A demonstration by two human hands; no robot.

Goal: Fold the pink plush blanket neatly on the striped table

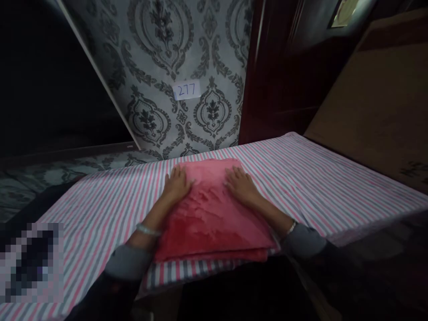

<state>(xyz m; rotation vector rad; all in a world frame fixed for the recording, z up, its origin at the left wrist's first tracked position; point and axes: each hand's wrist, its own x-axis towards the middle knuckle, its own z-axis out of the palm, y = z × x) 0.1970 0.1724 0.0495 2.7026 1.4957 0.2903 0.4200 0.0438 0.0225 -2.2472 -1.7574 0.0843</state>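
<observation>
A folded red plush blanket (214,214) lies flat on a striped cloth (294,187), its layered near edge close to the front of the table. My left hand (177,185) rests on the blanket's far left part, palm down with fingers spread. On the far right part lies my right hand (241,183), also flat with its fingers apart. Between the two hands the pile looks ruffled, with darker red marks and a darker band toward the near edge.
Behind the table is patterned wallpaper with a paper label (187,90) reading 277. A large dark screen (56,84) stands at the left. A cardboard box (377,102) is on the right, beside a dark red door (277,76). A pixelated patch covers the lower left.
</observation>
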